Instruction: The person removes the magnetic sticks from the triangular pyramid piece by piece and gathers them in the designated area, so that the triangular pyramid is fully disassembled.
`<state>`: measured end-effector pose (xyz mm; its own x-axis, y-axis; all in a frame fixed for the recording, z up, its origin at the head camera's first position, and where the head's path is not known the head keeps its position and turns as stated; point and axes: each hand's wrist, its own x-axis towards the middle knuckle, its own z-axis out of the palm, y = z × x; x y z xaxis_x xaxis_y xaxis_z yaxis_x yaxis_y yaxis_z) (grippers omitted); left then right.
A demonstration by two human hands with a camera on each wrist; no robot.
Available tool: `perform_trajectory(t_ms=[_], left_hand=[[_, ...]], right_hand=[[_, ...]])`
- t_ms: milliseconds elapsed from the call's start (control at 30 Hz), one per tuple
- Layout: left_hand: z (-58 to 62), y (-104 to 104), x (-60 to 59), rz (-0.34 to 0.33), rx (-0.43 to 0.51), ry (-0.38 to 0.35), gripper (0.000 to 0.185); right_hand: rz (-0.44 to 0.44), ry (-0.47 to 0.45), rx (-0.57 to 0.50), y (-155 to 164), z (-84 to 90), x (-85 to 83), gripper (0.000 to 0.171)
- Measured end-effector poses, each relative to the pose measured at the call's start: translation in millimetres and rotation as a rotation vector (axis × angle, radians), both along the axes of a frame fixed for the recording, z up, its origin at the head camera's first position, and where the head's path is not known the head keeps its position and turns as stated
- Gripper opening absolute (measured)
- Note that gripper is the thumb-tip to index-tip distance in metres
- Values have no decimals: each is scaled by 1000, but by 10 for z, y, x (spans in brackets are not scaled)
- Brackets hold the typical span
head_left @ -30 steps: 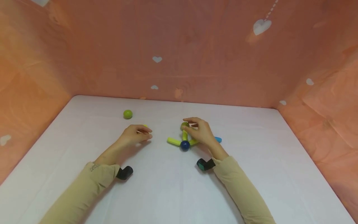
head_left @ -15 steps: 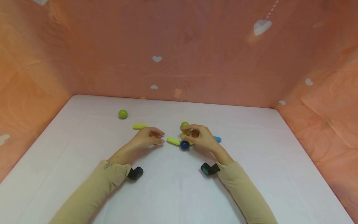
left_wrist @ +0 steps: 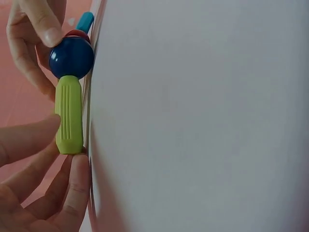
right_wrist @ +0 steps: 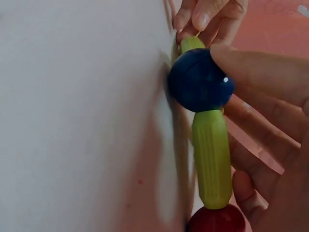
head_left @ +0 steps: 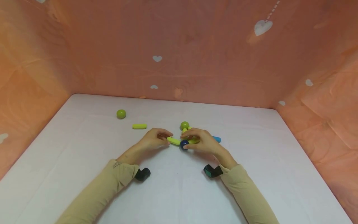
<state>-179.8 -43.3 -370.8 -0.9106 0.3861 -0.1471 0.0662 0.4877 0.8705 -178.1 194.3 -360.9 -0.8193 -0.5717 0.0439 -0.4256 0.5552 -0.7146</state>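
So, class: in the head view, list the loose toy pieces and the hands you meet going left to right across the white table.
Loose green ball → loose yellow-green stick → left hand → dark blue ball → right hand → light blue stick.

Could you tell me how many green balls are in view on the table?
2: one loose green ball at the far left, and a second green ball at the far end of the stick structure by the right hand. More could hide under the hands.

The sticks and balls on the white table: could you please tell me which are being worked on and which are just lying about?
In hand:
- blue ball, held by the right hand
- yellow-green stick, touched by the left hand
- joined green ball

Lying about:
- loose green ball
- loose stick
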Motion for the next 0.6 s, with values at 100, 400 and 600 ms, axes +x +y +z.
perform_trajectory(t_ms=[100,400,600], left_hand=[[8,2,3,7,-21,-7,30],[16,-70,6,47,-34,-62,27],[15,-109,-1,61,-41,-63,28]], right_hand=[[19,-1,3,-7,-2,-1,35],[-72,61,24,-104,-52,-63,34],[-122,41,9,-178,-78,-79,33]])
